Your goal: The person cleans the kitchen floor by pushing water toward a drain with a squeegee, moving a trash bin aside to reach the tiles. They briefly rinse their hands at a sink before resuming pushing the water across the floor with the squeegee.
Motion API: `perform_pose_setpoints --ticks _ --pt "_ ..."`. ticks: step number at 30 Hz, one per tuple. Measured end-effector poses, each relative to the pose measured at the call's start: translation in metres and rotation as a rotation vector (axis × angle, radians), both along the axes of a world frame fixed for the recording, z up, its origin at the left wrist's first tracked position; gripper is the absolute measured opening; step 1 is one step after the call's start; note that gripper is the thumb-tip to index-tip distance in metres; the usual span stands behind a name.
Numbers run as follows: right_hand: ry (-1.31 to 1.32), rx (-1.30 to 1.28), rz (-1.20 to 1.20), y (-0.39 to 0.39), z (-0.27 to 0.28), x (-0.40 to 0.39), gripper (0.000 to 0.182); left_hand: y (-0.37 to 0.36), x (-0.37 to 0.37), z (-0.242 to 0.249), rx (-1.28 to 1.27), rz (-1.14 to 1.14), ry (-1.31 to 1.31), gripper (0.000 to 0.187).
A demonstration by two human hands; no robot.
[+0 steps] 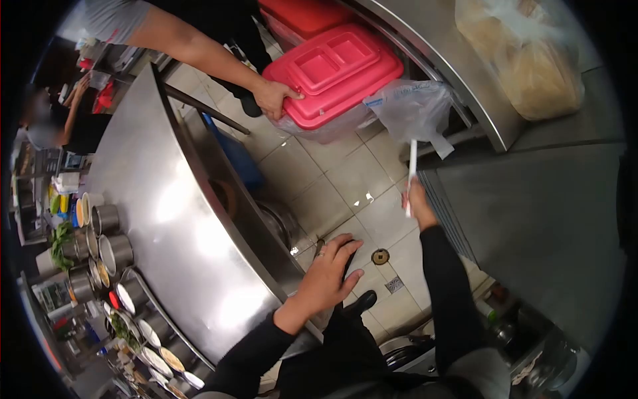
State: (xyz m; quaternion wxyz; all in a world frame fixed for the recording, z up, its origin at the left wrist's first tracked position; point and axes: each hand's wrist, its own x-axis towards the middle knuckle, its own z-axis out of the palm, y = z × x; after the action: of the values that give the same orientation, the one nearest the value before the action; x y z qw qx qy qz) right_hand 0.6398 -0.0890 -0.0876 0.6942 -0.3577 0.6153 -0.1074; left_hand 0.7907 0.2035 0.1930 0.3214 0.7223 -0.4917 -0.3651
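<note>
My right hand [419, 203] is closed around a thin white stick [413, 163], whose far end meets a clear plastic bag [415, 113]. Beside that bag is a red lidded container [342, 73], gripped at its near left corner by another person's hand [274, 100]. Near the edge of the steel counter [179, 219], my left hand [329, 269] is held with its fingers apart and nothing in it; a ring shows on one finger.
Metal pots [114, 253] and bowls line the left side. Another person [73, 130] stands at the far left. Bagged food [538, 73] lies on a steel surface at the upper right. Tiled floor [325, 193] with drains shows between the counters.
</note>
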Motion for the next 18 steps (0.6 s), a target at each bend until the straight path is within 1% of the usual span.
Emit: perform_pose_setpoints --ticks 3,4,5,6,8,9,10,12,13,14,16,17,18 --pt "0.105 0.046 -0.005 -0.036 0.009 0.049 0.051 -0.001 0.007 0.003 -0.073 -0.018 0.026 0.056" --pt "0.173 0.015 0.052 -0.037 0.009 0.052 0.051 0.0 0.007 0.003 -0.067 -0.018 0.013 0.056" --pt "0.239 -0.015 0.111 -0.037 0.012 0.05 0.051 0.001 0.006 0.004 -0.061 -0.015 -0.003 0.056" --pt "0.247 -0.014 0.095 -0.036 0.009 0.04 0.051 0.002 0.005 0.005 -0.063 -0.031 0.005 0.056" --pt "0.431 -0.124 0.113 -0.036 0.007 0.028 0.051 0.003 0.005 0.007 -0.062 -0.025 0.024 0.054" --pt "0.434 -0.125 0.1 -0.029 -0.026 0.017 0.051 0.003 0.006 0.009 -0.066 -0.038 0.027 0.054" --pt "0.609 -0.463 0.241 -0.015 -0.08 0.002 0.051 0.003 0.005 0.011 -0.068 -0.037 0.027 0.053" --pt "0.75 -0.561 0.331 0.01 -0.065 0.005 0.051 0.0 0.003 0.011 -0.086 -0.048 0.03 0.052" --pt "0.706 -0.313 0.27 0.028 -0.02 0.027 0.051 0.002 0.003 0.01 -0.077 -0.077 0.026 0.05" --pt "0.586 -0.222 0.315 0.019 -0.012 0.032 0.053 0.003 0.003 0.008 -0.061 -0.103 0.022 0.048" --pt "0.501 -0.224 0.52 -0.02 -0.042 0.027 0.054 0.004 0.002 0.008 -0.051 -0.136 0.004 0.045" --pt "0.445 -0.127 0.378 -0.014 -0.004 0.03 0.054 0.004 0.0 0.008 -0.054 -0.153 -0.02 0.043" --pt "0.555 -0.166 0.389 -0.003 0.003 0.025 0.054 0.003 -0.001 0.009 -0.092 -0.12 0.012 0.041"
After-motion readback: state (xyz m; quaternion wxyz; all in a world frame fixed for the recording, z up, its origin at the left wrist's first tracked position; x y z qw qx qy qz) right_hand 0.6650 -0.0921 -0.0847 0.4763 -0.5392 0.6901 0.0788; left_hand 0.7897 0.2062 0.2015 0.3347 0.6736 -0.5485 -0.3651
